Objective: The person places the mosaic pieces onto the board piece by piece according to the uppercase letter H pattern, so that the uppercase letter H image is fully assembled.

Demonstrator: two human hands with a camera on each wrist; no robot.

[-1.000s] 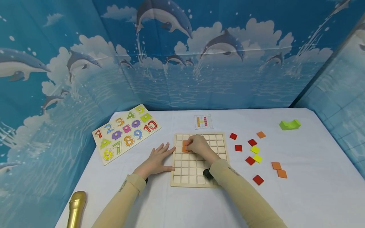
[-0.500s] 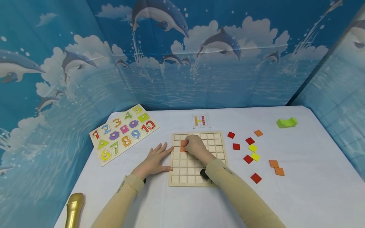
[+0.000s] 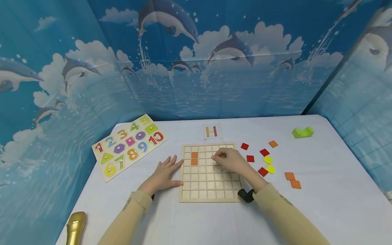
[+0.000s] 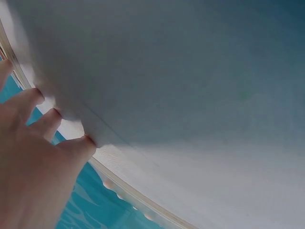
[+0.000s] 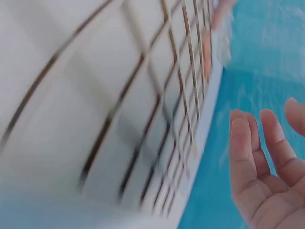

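My left hand (image 3: 162, 177) lies flat on the white cloth, fingers spread, with thumb and index fingertip at the left edge of the wooden grid board (image 3: 202, 185). Two orange square tiles sit in neighbouring cells of one column near the board's upper left, the upper orange tile (image 3: 194, 155) directly above the lower orange tile (image 3: 194, 162). Over the board's upper right part hovers my right hand (image 3: 231, 160), holding nothing. The right wrist view shows its fingers (image 5: 240, 143) loosely bent and apart, with an orange tile (image 5: 206, 55) far off on the grid.
Right of the board lie several loose red tiles (image 3: 250, 159), yellow tiles (image 3: 270, 169) and orange tiles (image 3: 295, 184). A pattern card (image 3: 218, 135) lies behind it. A number puzzle (image 3: 130, 146) stands left, a gold microphone (image 3: 76, 226) front left, a green curved block (image 3: 303, 132) back right.
My right hand has let go of the orange tile and moved right across the board, uncovering both orange tiles. My left hand has stayed at the board's left edge. The head view has shifted slightly.
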